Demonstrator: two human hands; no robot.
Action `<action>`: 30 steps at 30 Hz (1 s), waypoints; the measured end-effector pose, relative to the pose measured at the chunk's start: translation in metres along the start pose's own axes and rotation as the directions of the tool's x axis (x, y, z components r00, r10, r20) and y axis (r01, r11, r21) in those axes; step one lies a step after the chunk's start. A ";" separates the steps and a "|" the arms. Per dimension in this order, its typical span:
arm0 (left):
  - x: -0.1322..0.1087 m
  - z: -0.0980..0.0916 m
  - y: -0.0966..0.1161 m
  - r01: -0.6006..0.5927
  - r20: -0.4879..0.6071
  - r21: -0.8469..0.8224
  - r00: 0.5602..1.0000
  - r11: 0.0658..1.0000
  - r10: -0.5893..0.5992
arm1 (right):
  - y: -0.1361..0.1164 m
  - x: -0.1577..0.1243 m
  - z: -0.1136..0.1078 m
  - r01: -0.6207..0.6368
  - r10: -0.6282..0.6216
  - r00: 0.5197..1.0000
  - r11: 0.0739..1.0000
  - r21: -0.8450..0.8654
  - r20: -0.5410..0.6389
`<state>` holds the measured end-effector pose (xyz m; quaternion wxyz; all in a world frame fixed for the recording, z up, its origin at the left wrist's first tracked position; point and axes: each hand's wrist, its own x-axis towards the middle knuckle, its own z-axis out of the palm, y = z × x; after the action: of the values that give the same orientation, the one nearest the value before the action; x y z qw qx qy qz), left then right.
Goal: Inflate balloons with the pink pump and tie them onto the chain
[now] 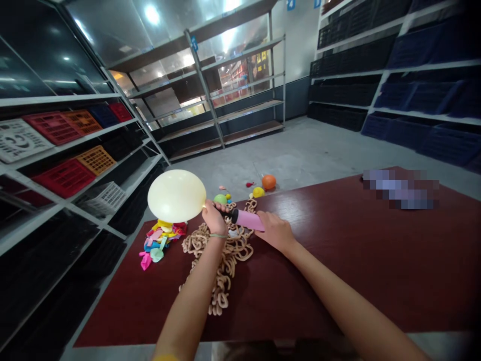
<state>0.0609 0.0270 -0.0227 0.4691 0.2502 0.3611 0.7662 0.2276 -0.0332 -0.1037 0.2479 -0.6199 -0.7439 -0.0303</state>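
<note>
A swollen cream balloon (177, 195) sits on the nozzle end of a pink and black hand pump (249, 220). My left hand (215, 218) is closed around the balloon's neck and the black end of the pump. Wrapped round the pump's pink body is my right hand (276, 230). Under my left forearm lies a tangled heap of beige cord-like loops (221, 260), partly hidden by the arm. Left of it, a pile of flat balloons (160, 240) in several colours rests on the dark red table (319, 291).
On the floor beyond the table lie an orange balloon (269, 181), a yellow balloon (258, 192) and a green balloon (220, 199). A blurred-out object (400, 189) is at the table's far right. Shelves with plastic crates (56, 175) stand left and right.
</note>
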 end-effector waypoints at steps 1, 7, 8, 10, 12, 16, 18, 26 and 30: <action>0.005 -0.005 0.009 -0.007 -0.004 0.007 1.000 1.000 0.007 | 0.000 -0.001 0.001 0.014 -0.014 1.000 1.000 -0.007 0.007; 0.042 -0.027 0.072 -0.085 -0.068 0.049 0.994 0.995 0.088 | 0.001 -0.003 0.008 0.065 -0.065 0.998 0.998 0.003 -0.006; 0.046 -0.027 0.077 -0.101 -0.074 0.047 0.992 0.994 0.105 | 0.001 -0.002 0.009 0.065 -0.065 0.998 0.998 0.009 -0.009; 0.052 -0.026 0.077 -0.123 -0.071 0.028 0.990 0.992 0.125 | 0.002 -0.001 0.009 0.056 -0.056 0.998 0.998 0.019 -0.013; 0.050 -0.022 0.066 -0.115 -0.068 0.004 0.991 0.993 0.115 | 0.002 0.000 0.009 0.032 -0.032 0.999 0.999 0.021 -0.013; 0.028 -0.005 0.021 -0.018 -0.059 -0.032 0.998 0.999 0.016 | 0.002 0.002 0.006 -0.027 0.027 1.000 1.000 0.000 -0.016; 0.011 0.004 0.000 0.026 -0.046 -0.043 0.999 0.999 -0.028 | 0.002 0.002 0.004 -0.039 0.039 0.999 0.999 -0.010 -0.012; 0.003 0.001 0.010 -0.006 -0.012 -0.055 1.000 0.998 0.005 | -0.001 0.000 -0.002 -0.006 0.006 1.000 1.000 0.013 -0.007; 0.026 -0.012 0.052 -0.058 -0.010 -0.038 0.998 0.998 0.058 | 0.000 -0.002 0.002 0.022 -0.022 1.000 0.999 0.028 -0.009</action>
<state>0.0130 0.0310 0.0120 0.4498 0.2482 0.3408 0.7874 0.2267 -0.0346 -0.1065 0.2594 -0.6079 -0.7500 -0.0255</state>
